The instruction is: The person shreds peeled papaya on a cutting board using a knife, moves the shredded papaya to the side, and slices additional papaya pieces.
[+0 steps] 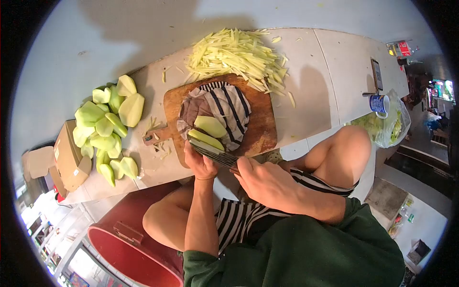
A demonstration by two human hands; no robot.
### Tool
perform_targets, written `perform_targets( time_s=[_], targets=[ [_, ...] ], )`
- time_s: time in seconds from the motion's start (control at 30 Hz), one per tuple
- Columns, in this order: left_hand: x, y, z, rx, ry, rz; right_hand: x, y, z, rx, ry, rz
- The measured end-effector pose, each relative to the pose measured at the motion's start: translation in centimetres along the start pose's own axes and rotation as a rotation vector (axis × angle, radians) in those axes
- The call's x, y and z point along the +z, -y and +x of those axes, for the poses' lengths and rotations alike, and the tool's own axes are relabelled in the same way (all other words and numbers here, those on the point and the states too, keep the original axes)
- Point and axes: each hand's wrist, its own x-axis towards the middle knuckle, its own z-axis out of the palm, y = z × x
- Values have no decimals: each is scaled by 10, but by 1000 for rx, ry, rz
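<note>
My right hand [260,179] is wrapped round the handle of a knife [215,154], whose broad blade points up and to the left. Under and beside the blade is my left hand [200,160], its fingers partly hidden; what it grips cannot be made out. Just above the blade, two pale green slices [210,126] lie on a striped and brown cloth [229,107]. The cloth rests on a wooden cutting board [264,115] with its handle to the left. A large heap of thin pale green strips [234,55] touches the board's far edge.
Thick green pieces [104,119] are piled at the left, beside a cardboard box [71,155]. A red bin [138,239] stands below left. At the right are a blue and white mug [379,104], a phone [377,74], a plastic bag [394,124] and a bottle [401,48].
</note>
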Motion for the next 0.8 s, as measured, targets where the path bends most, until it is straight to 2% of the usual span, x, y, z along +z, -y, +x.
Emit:
perform_targets(
  time_s=[0.17,0.23,0.27,0.37,0.57,0.8],
  targets=[
    [2,0,0,41,-69,15,12,-8,11,3,-27,6],
    [3,4,-6,-88,-36,-98,39,-29,29,-47,-107,30],
    [2,-10,2,-37,-35,-41,57,-39,37,-39,-119,-48],
    [-5,16,-12,-93,64,-39,44,-34,37,9,-81,22],
    [-1,-9,2,-20,-25,-17,-3,5,3,-30,-16,-5],
    [3,-5,1,-1,-61,-62,7,3,0,-11,-67,-16]
  ],
)
